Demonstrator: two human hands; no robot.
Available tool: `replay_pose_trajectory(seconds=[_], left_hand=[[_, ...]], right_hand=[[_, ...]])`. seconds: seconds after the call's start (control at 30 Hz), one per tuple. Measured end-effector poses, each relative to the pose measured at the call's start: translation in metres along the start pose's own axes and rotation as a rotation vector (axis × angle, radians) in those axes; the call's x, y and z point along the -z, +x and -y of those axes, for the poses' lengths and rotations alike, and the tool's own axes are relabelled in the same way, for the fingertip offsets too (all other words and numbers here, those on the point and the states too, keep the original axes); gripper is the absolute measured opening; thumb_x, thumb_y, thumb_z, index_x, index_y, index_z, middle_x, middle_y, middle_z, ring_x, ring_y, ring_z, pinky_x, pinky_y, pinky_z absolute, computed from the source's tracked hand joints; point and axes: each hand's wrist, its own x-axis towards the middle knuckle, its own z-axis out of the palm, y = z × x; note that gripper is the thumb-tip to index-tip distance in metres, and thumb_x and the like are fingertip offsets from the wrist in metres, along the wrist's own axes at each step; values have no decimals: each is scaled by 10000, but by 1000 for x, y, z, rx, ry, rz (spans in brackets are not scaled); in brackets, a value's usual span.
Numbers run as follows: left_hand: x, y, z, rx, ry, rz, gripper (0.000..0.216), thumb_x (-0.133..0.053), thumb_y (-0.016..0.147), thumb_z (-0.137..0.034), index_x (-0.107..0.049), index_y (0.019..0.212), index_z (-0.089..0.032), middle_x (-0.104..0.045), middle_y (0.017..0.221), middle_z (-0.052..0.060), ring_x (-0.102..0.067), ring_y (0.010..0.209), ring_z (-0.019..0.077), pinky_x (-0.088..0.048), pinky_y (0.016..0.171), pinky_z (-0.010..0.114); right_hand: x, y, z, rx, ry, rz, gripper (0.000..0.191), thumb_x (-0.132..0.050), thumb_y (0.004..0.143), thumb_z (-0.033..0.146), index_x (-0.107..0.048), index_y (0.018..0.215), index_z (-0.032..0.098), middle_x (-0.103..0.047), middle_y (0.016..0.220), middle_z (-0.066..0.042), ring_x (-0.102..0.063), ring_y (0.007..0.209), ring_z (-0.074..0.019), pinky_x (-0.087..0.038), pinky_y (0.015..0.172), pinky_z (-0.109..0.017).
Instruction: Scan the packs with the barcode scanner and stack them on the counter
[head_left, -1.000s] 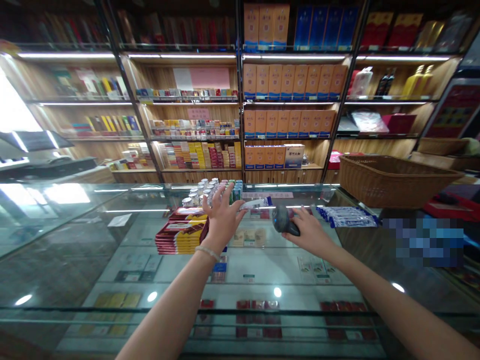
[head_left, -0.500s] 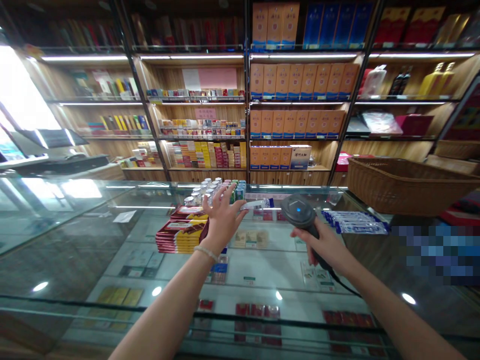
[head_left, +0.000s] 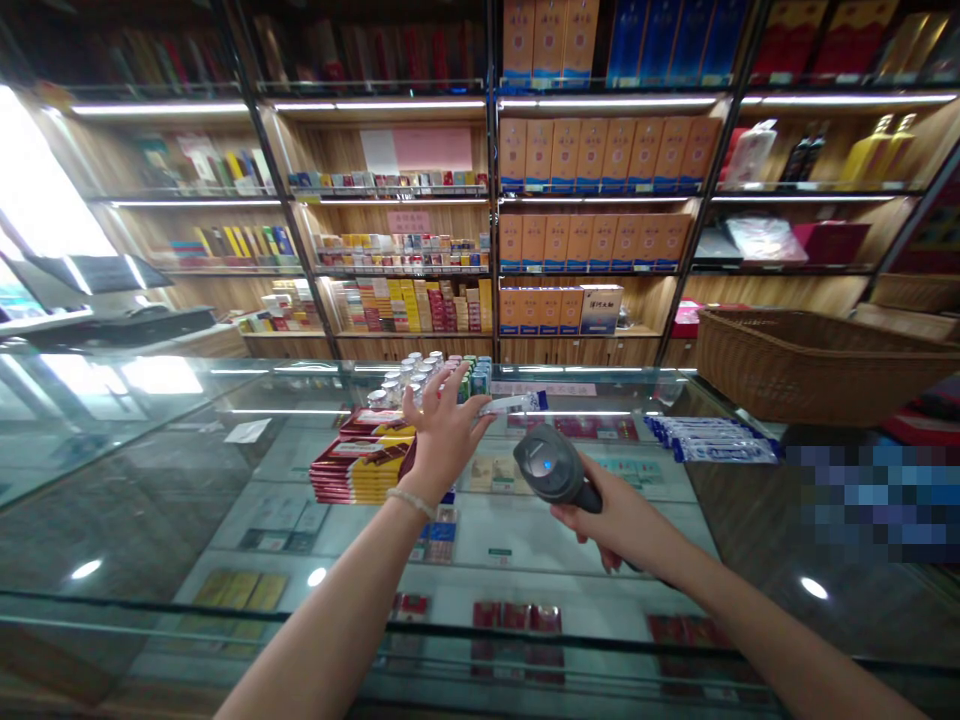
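Note:
Between the thumb and fingers of my left hand (head_left: 444, 435) is one end of a slim white-and-blue packet (head_left: 516, 403), which points to the right above the glass counter. My right hand (head_left: 619, 510) is wrapped round the handle of a dark grey barcode scanner (head_left: 551, 468); a blue light glows on its head. The scanner's head is below and right of the packet, apart from it. Stacked red-and-yellow packets (head_left: 360, 460) lie just left of my left wrist. Behind my left fingers stand several small cans (head_left: 409, 375). Similar blue-and-white packets (head_left: 712, 440) lie in a row at the right.
A brown wicker basket (head_left: 817, 365) stands on the right of the glass counter (head_left: 517, 530). Boxed goods show beneath the glass. A white paper slip (head_left: 247, 430) lies at left. Shelves of orange boxes (head_left: 592, 242) and small packs line the back wall.
My right hand has brought the scanner left and down, and its head has turned toward the left. My left hand and the packet have stayed nearly in place.

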Motion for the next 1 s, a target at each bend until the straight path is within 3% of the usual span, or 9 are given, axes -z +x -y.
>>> replay_pose_trajectory(seconds=[0.2,0.43,0.53,0.63,0.77,0.87,1.0], left_hand=[[-4,-1,2,-9,12,-22,128,-703,915,-432,-746,981,-330,-512,1592,29,-425,1453,325,-7,1230,628],[-1,1,-1,16,-22,5,159,-752,878,-427,-763,1011,-340,-520,1583,52,-427,1446,364,-52,1201,682],[0,1,-1,18,-17,14,163,-745,883,-434,-762,1013,-337,-520,1582,59,-422,1450,363,-61,1199,683],[-1,1,0,12,-18,14,156,-746,882,-431,-761,1002,-332,-516,1584,60,-412,1456,360,-49,1203,682],[-5,2,2,14,-27,-5,144,-735,889,-427,-766,999,-340,-512,1587,54,-412,1454,357,-65,1204,678],[-8,2,5,21,-47,-21,149,-727,892,-441,-776,990,-339,-529,1570,68,-414,1449,358,-91,1201,676],[-10,2,7,31,-68,-37,167,-707,903,-458,-781,989,-335,-516,1582,61,-412,1450,355,-72,1215,664]], right_hand=[[0,-2,2,73,-48,-83,328,-655,840,314,-579,1147,231,-686,828,21,-528,360,-59,-422,356,-193],[3,-1,2,84,-67,-99,491,-658,830,432,-488,1255,254,-719,954,-14,-567,424,-102,-445,417,-247],[3,1,-1,182,-196,-182,458,-659,831,406,-500,1228,242,-742,939,-37,-711,698,-207,-489,590,-283],[6,4,-6,239,-369,-291,419,-649,829,372,-524,1204,233,-763,984,-63,-736,908,-282,-485,711,-322],[19,8,-1,229,-642,-371,382,-621,844,369,-564,1195,231,-762,1085,-75,-736,961,-299,-459,721,-321],[32,13,7,254,-832,-358,427,-613,845,366,-575,1247,227,-723,1223,-85,-723,1026,-293,-465,747,-320],[43,29,8,291,-987,-325,452,-593,868,401,-583,1284,224,-688,1212,-72,-715,1021,-279,-472,721,-316]])
